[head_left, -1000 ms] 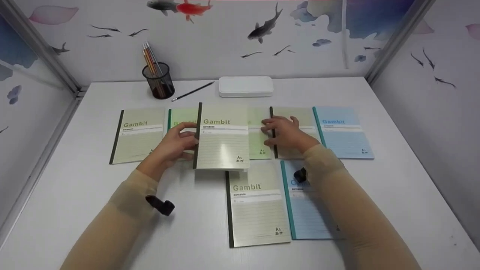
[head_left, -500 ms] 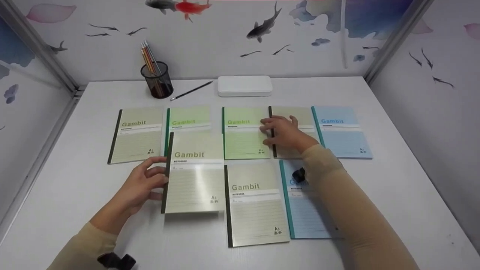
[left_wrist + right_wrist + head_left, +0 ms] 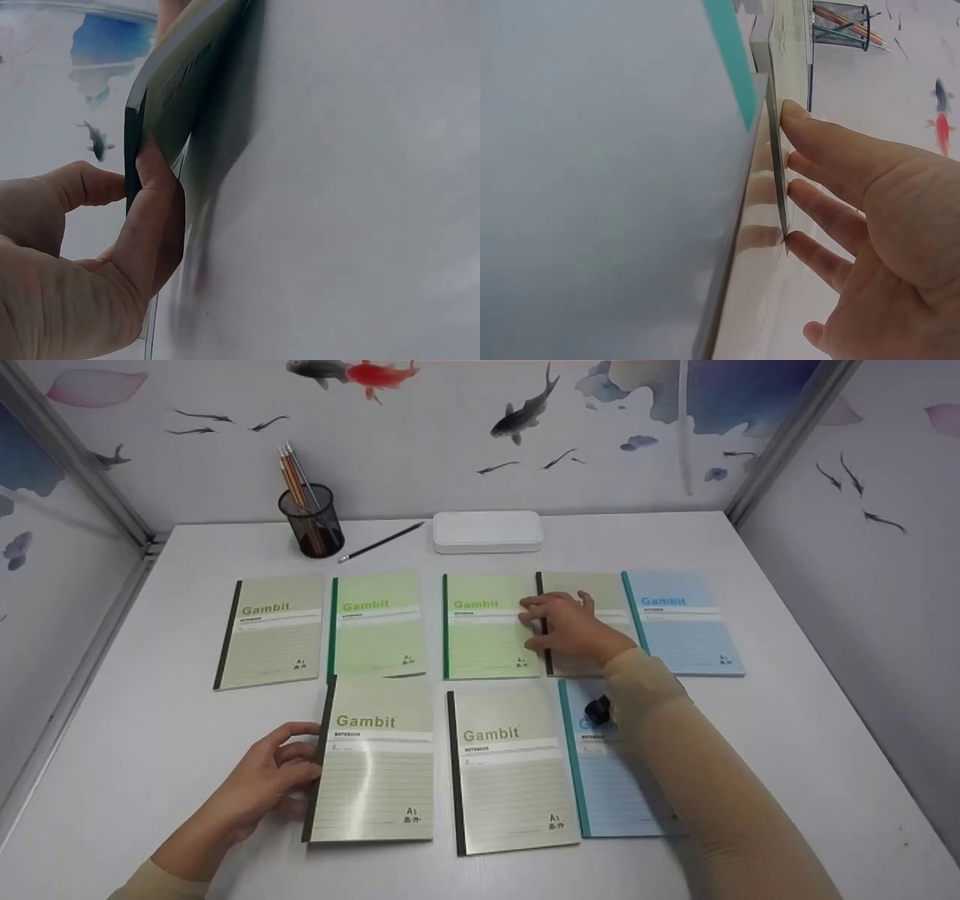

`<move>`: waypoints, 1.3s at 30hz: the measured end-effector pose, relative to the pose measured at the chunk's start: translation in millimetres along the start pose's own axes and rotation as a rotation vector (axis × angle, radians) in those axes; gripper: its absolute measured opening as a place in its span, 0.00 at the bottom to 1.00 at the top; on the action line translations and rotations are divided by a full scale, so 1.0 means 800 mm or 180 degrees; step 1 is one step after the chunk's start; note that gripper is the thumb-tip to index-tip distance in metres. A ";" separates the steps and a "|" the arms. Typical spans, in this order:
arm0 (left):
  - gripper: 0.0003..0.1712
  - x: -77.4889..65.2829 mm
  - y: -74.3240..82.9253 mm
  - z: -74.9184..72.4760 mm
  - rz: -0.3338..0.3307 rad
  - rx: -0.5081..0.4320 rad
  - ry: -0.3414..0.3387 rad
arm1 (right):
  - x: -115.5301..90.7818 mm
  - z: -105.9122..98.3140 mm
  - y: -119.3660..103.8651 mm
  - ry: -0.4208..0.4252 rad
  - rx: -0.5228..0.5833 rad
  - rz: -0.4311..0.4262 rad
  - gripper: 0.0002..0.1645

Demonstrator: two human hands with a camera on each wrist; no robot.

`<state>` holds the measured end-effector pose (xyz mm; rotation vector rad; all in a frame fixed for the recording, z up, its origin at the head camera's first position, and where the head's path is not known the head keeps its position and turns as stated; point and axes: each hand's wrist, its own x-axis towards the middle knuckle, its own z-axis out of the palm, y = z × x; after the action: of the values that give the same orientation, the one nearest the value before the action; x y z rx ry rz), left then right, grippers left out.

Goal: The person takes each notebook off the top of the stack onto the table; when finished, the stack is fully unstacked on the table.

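Note:
My left hand [image 3: 259, 780] pinches an olive-beige Gambit notebook [image 3: 375, 780] by its dark spine at the front left. In the left wrist view, thumb and fingers lie on opposite faces of that notebook [image 3: 184, 90], which tilts over the white table. My right hand [image 3: 566, 622] rests in the back row with its fingers spread. Its fingertips reach from the dark spine of another olive-beige notebook [image 3: 559, 581] onto the right edge of a green notebook [image 3: 487, 649]. In the right wrist view, the fingertips [image 3: 799, 240] touch a cover.
Also in the back row lie an olive-beige notebook [image 3: 274, 645], a green notebook [image 3: 379, 641] and a blue notebook [image 3: 686, 626]. In front are an olive-beige notebook [image 3: 517, 787] and a blue notebook [image 3: 622, 802], partly under my right forearm. Behind stand a pencil cup [image 3: 313, 529], a pencil [image 3: 382, 541] and a white case [image 3: 487, 534].
My left hand has carried the olive-beige notebook from above the back row leftward and toward me, uncovering the two green notebooks. My right hand has stayed in place.

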<state>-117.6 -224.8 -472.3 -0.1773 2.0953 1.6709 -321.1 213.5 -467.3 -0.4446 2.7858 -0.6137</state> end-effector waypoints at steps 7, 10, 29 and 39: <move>0.40 -0.006 0.007 0.017 -0.0068 0.0537 0.0213 | 0.000 -0.002 -0.001 -0.0038 -0.0051 0.0016 0.32; 0.47 -0.008 0.012 0.022 -0.0031 0.0732 0.0218 | 0.000 -0.003 -0.002 -0.0046 -0.0065 0.0042 0.32; 0.52 -0.004 0.028 0.021 0.0291 0.2054 0.0301 | -0.002 -0.001 0.001 0.0010 -0.0024 -0.0054 0.31; 0.50 0.000 0.030 0.020 0.0249 0.2708 0.0351 | -0.003 -0.001 -0.001 -0.0038 -0.0018 -0.0023 0.32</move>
<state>-122.3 -203.2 -453.3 0.0886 2.7158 0.6897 -319.2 213.9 -466.3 -0.4584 2.7765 -0.6029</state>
